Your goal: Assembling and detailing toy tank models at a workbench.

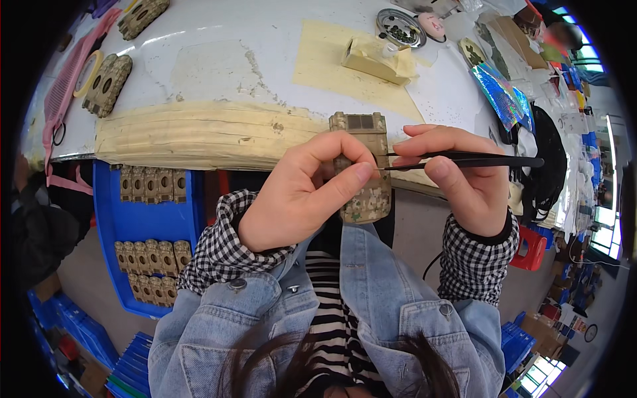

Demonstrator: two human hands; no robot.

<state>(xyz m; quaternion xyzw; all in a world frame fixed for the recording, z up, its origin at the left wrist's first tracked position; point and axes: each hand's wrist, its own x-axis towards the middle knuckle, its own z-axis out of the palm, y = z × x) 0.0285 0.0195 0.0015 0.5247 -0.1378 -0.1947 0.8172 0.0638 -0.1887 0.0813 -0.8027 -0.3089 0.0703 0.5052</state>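
A camouflage-patterned casing [365, 204] with a dark panel at its far end is upright before me, overlapping the table's front edge. My left hand [302, 189] is closed at its left side, thumb and forefinger pinched over its middle; the other fingers are partly hidden. Anything tiny between those fingertips is too small to make out. From the right, my right hand [464, 169] grips black tweezers [491, 160] between thumb and fingers. Their slim tips reach over the casing, right beside my left thumb.
Yellowish paper or tape [199, 132] covers the white table's front edge. A paper box [378, 61] and a round dish [400, 28] of small dark pieces stand farther back. More casings [108, 86] lie far left. Below, a blue tray [149, 222] holds several casings. A red stool [529, 249] is at right.
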